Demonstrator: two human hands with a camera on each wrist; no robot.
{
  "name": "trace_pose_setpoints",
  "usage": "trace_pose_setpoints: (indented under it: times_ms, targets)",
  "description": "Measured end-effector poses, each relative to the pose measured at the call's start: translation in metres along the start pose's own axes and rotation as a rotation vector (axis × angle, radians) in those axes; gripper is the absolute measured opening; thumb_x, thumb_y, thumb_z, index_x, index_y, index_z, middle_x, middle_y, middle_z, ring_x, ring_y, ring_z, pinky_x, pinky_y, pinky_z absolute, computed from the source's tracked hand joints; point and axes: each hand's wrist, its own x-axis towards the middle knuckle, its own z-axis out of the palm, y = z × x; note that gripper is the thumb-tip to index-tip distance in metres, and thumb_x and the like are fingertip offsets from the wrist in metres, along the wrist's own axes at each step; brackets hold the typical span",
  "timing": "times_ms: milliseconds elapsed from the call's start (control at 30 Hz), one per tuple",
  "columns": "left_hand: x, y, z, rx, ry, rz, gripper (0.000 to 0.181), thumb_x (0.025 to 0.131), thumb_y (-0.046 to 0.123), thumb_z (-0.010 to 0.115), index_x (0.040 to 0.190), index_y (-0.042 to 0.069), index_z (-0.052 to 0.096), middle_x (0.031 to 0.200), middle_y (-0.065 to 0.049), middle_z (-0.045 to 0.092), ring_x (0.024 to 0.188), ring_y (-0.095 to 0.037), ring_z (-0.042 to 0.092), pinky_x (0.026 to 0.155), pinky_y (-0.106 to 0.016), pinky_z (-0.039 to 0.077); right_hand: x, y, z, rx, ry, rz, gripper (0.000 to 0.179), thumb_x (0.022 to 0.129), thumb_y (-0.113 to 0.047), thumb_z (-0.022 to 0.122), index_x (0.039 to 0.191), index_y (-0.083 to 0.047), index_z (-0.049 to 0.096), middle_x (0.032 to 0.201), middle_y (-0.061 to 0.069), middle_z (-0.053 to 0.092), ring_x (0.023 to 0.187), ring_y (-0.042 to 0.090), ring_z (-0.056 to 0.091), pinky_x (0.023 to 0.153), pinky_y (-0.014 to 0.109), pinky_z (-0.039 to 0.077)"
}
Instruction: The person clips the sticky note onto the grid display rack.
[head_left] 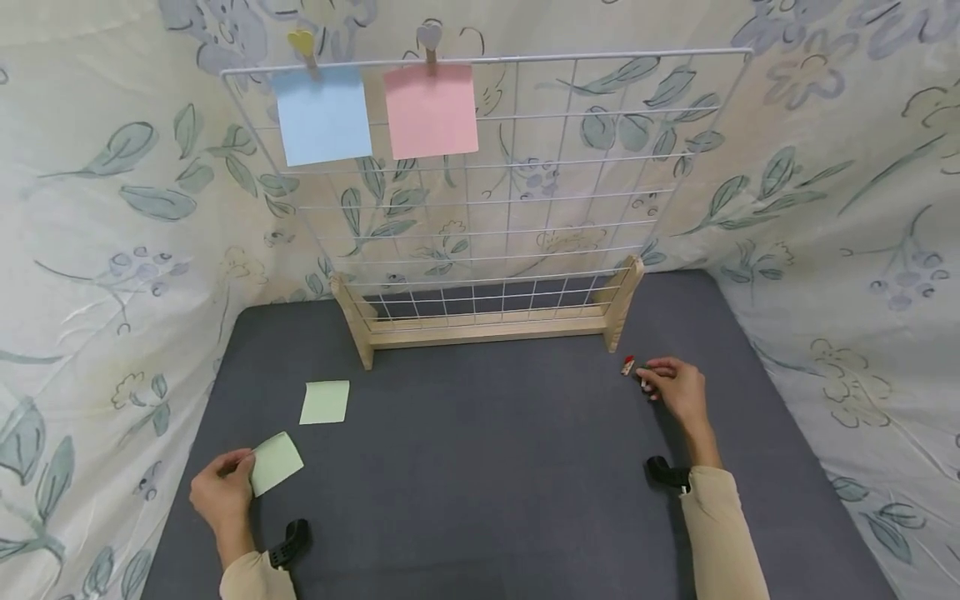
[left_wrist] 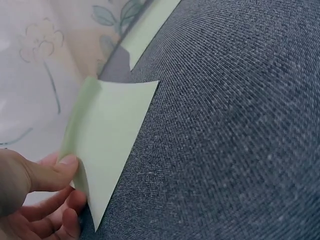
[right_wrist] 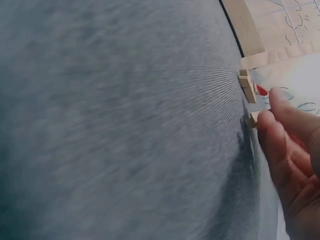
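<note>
My left hand [head_left: 225, 492] pinches the left edge of a pale green paper note [head_left: 276, 463], thumb on top in the left wrist view, where the note [left_wrist: 110, 130] bends up along that edge. A second green note [head_left: 325, 402] lies flat on the table just beyond. At the table's right side, the fingertips of my right hand [head_left: 678, 392] pinch a small wooden clothespin [right_wrist: 254, 119], mostly hidden by the fingers. Beside it lies another clothespin [head_left: 627, 365] with a red decoration, apart from the hand.
A white wire grid [head_left: 570, 158] stands upright in a wooden base [head_left: 487, 330] at the back. From its top bar hang a blue sheet [head_left: 324, 117] and a pink sheet [head_left: 432, 112], each under a clothespin with a heart. Floral cloth [head_left: 112, 275] surrounds the dark table [head_left: 480, 467].
</note>
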Motion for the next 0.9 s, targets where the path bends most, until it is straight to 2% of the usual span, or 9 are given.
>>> trace_pose_setpoints:
  times_ms: [100,200,367,467,567,633,733,900]
  targets:
    - [-0.002,0.002,-0.001,-0.064,-0.016,-0.038,0.018,0.089,0.007,0.072,0.097,-0.009,0.072,0.059,0.026,0.055,0.052,0.019,0.041,0.055,-0.011,0.038,-0.005,0.001,0.000,-0.010,0.001,-0.037,0.036,0.087,-0.007,0.075,0.116,0.011,0.065,0.091,0.029,0.070,0.054,0.002,0.064,0.047,0.020,0.057]
    - [-0.003,0.005,-0.001,-0.194,-0.042,-0.084,0.018,0.089,0.007,0.073,0.097,-0.009,0.072,0.056,0.032,0.051,0.047,0.010,0.051,0.046,-0.008,0.043,-0.008,0.001,-0.001,-0.076,0.009,-0.055,0.033,0.086,-0.010,0.076,0.112,0.010,0.069,0.090,0.028,0.071,0.055,0.003,0.065,0.049,0.016,0.056]
    - [-0.002,0.010,0.000,-0.481,-0.090,-0.209,0.008,0.085,0.006,0.076,0.086,-0.001,0.073,0.058,0.018,0.062,0.048,-0.003,0.060,0.042,-0.018,0.054,-0.011,-0.002,-0.002,-0.127,0.002,-0.067,0.028,0.087,-0.012,0.076,0.106,0.008,0.072,0.091,0.026,0.071,0.060,0.008,0.067,0.052,0.014,0.056]
    - [-0.002,0.010,0.001,-0.574,-0.122,-0.282,0.004,0.084,0.008,0.076,0.083,0.007,0.072,0.060,0.012,0.065,0.051,-0.006,0.063,0.045,-0.023,0.058,-0.011,-0.003,-0.002,-0.125,-0.007,-0.077,0.027,0.087,-0.011,0.075,0.106,0.008,0.072,0.093,0.026,0.071,0.064,0.011,0.069,0.054,0.015,0.057]
    - [-0.002,0.011,0.003,-0.652,-0.146,-0.332,0.009,0.084,0.008,0.076,0.078,0.013,0.072,0.063,0.008,0.068,0.054,-0.009,0.066,0.049,-0.028,0.061,-0.012,-0.005,-0.003,-0.125,-0.023,-0.082,0.025,0.088,-0.008,0.074,0.105,0.009,0.072,0.093,0.027,0.071,0.066,0.014,0.070,0.055,0.015,0.057]
    - [-0.001,0.013,0.004,-0.708,-0.166,-0.343,0.011,0.083,0.005,0.076,0.077,0.013,0.072,0.067,0.006,0.069,0.057,-0.010,0.068,0.053,-0.029,0.062,-0.013,-0.007,-0.004,-0.125,-0.033,-0.077,0.025,0.088,-0.008,0.074,0.106,0.009,0.072,0.094,0.027,0.071,0.066,0.014,0.070,0.055,0.015,0.057]
    - [0.000,0.017,0.007,-0.765,-0.193,-0.319,0.009,0.083,0.001,0.075,0.080,0.009,0.073,0.071,0.003,0.070,0.061,-0.010,0.069,0.058,-0.031,0.063,-0.015,-0.012,-0.006,-0.139,-0.037,-0.063,0.025,0.088,-0.011,0.074,0.106,0.007,0.072,0.094,0.025,0.072,0.066,0.011,0.069,0.054,0.014,0.056]
    - [-0.002,0.025,0.012,-0.787,-0.225,-0.269,0.009,0.083,-0.004,0.073,0.085,0.004,0.073,0.074,0.002,0.071,0.064,-0.012,0.071,0.065,-0.030,0.063,-0.014,-0.025,-0.009,-0.165,-0.040,-0.093,0.027,0.090,-0.017,0.074,0.107,0.003,0.073,0.093,0.021,0.073,0.066,0.015,0.068,0.051,0.016,0.052]
